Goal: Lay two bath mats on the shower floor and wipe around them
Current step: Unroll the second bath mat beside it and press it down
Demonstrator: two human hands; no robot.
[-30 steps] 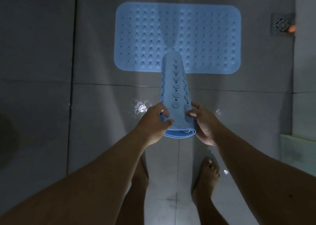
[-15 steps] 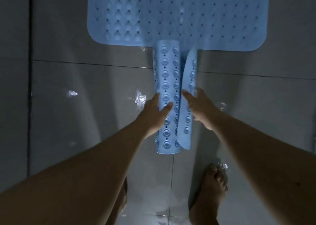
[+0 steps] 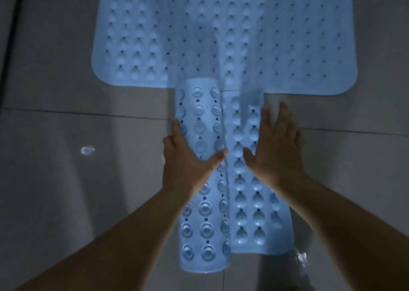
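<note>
One light blue bath mat (image 3: 221, 32) lies flat across the far part of the grey tiled shower floor. A second blue mat (image 3: 205, 231) lies lengthwise below it, partly unrolled: its left part is still a roll with suction cups outward, its right part is flat on the tiles. My left hand (image 3: 188, 160) wraps around the roll, thumb over its top. My right hand (image 3: 276, 149) lies flat with fingers spread on the unrolled part.
The grey floor tiles (image 3: 66, 180) have grout lines and are wet, with small bright water spots (image 3: 87, 151) at the left and lower right (image 3: 301, 257). A dark vertical joint runs along the far left edge.
The roll came down from my hands onto the floor and has opened to the right. My right hand went from gripping its edge to lying flat on it. The camera moved closer.
</note>
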